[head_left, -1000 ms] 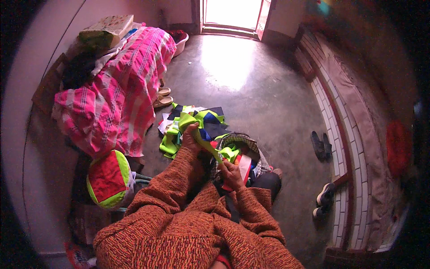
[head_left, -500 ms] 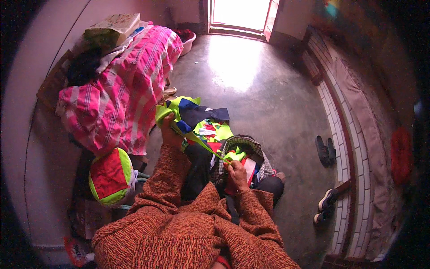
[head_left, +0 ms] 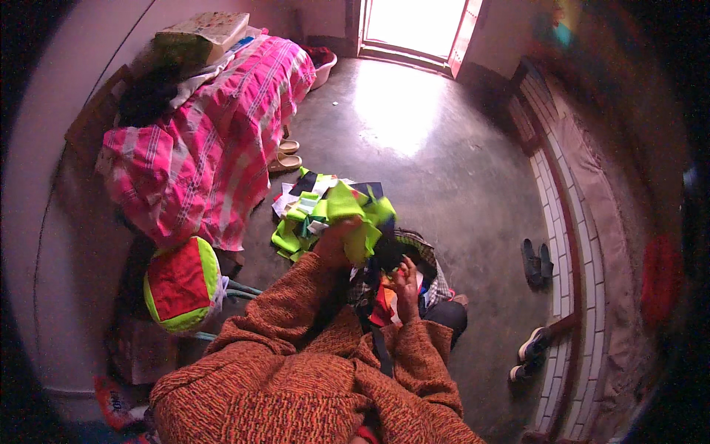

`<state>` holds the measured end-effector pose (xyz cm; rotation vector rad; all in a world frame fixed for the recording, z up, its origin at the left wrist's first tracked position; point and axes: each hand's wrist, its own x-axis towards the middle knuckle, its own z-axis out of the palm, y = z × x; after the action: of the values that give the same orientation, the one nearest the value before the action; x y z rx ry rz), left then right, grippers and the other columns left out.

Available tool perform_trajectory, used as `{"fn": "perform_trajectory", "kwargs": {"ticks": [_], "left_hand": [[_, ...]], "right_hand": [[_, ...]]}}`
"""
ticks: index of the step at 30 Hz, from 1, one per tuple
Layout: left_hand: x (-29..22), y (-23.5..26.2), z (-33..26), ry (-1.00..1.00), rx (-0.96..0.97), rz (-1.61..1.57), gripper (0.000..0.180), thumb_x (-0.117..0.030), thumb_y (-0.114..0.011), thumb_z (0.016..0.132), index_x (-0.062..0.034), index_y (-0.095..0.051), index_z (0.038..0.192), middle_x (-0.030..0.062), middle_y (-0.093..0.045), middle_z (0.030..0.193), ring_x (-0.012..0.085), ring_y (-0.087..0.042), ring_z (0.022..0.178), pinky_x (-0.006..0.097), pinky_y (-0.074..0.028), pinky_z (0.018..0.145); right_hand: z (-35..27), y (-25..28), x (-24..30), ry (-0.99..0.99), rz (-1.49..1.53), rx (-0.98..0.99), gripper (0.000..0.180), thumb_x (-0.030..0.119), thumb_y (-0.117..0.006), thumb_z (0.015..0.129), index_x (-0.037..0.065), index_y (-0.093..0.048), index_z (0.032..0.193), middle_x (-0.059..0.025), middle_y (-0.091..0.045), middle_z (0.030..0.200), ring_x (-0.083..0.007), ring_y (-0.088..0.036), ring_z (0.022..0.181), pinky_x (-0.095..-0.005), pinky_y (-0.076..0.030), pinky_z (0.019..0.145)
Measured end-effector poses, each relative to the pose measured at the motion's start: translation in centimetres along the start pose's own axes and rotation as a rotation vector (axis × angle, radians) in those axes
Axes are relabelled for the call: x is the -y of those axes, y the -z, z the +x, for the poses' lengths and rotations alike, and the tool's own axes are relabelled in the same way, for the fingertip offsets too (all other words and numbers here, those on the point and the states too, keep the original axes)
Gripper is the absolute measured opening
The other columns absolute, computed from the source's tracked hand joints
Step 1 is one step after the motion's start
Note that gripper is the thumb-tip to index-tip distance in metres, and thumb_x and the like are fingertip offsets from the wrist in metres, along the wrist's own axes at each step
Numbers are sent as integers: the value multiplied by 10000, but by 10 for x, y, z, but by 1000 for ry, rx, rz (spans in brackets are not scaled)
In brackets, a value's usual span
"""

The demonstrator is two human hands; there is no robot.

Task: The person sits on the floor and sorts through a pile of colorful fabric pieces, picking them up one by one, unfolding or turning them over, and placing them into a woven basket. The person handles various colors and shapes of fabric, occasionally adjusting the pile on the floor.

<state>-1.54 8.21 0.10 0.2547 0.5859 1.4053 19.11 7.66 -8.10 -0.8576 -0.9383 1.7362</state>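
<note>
My left hand (head_left: 345, 234) is closed on a bunch of neon yellow-green cloth strips (head_left: 347, 201), which hang over and partly hide its fingers. Dark cloth dangles beside the bunch, toward the lap. My right hand (head_left: 404, 287) is raised next to it, its fingers apart and nothing visible in them. Just under that hand, a black-and-white checked cloth bag (head_left: 438, 285) lies gaping in my lap, with red, orange and white scraps in it. Beyond my left hand, a heap of cloth scraps (head_left: 296, 235) in neon, white and navy spreads over the floor.
A pink checked cloth (head_left: 214, 140) covers a piece of furniture at the left, with a box (head_left: 207, 33) on top. Nearer stands a round red-and-neon cushion (head_left: 183, 285). Beige slippers (head_left: 285, 161) lie by the furniture. Dark slippers (head_left: 536, 263) and sneakers (head_left: 529, 354) line the tiled ledge (head_left: 551, 200).
My left hand has moved right and toward the bag with the neon strips. My right hand has let go of the strip end that was stretched between both hands, and its fingers have lifted.
</note>
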Motion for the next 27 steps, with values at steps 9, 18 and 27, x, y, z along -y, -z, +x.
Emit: {"fn": "perform_trajectory", "kwargs": {"ticks": [9,18,27], "left_hand": [[80,23,9,229,171,354,392,-164,-669,753,-55,-516,1097,72,-597,943,187,-598,796,315,-502,694],[112,36,11,346,180,282,409,-176,-656,769,-83,-501,1136,69,-598,930,187,-598,795,326,-499,682],[116,41,21,404,59,223,351,-168,-622,802,-57,-512,1116,85,-617,939,211,-619,789,338,-518,680]], "right_hand": [[-6,18,18,91,175,257,681,238,-552,832,137,-196,1403,-118,-404,1309,-246,-431,1167,-365,-358,977],[1,56,-17,-25,-243,-101,344,124,-660,791,42,-542,1104,-31,-596,982,-121,-562,842,-252,-451,742],[1,44,-2,83,-221,-382,192,104,-656,794,46,-588,964,-11,-595,880,-120,-552,759,-255,-453,677]]}}
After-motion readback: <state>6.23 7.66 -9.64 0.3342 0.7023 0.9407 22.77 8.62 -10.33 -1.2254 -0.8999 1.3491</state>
